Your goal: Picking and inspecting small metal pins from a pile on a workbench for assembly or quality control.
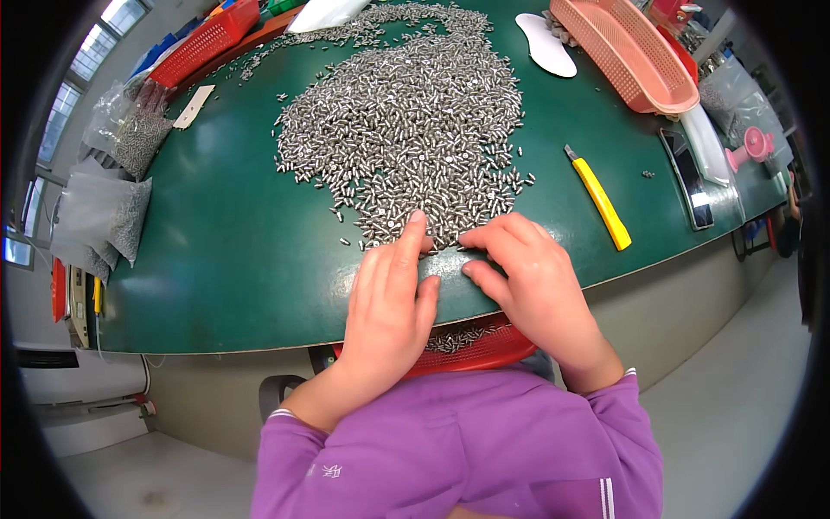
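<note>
A wide heap of small silvery metal pins (406, 112) covers the middle of the green table (225, 259). At the heap's near edge lies my left hand (389, 285), palm down, its index finger stretched onto the pins and its thumb apart. Facing it, my right hand (527, 268) has its fingers bent, the tips touching pins at the edge, the thumb held away. Several pins lie between the two hands. Below the table edge, in front of my body, a red basket (484, 352) holds more of the same pins.
A yellow utility knife (601, 201) and a phone (687, 180) lie to the right. Farther back are a pink basket (622, 56) and a white insole-shaped piece (546, 45). Bags of pins (130, 212) stand at left, near a red basket (203, 43). A pink small fan-like object (754, 145) stands far right.
</note>
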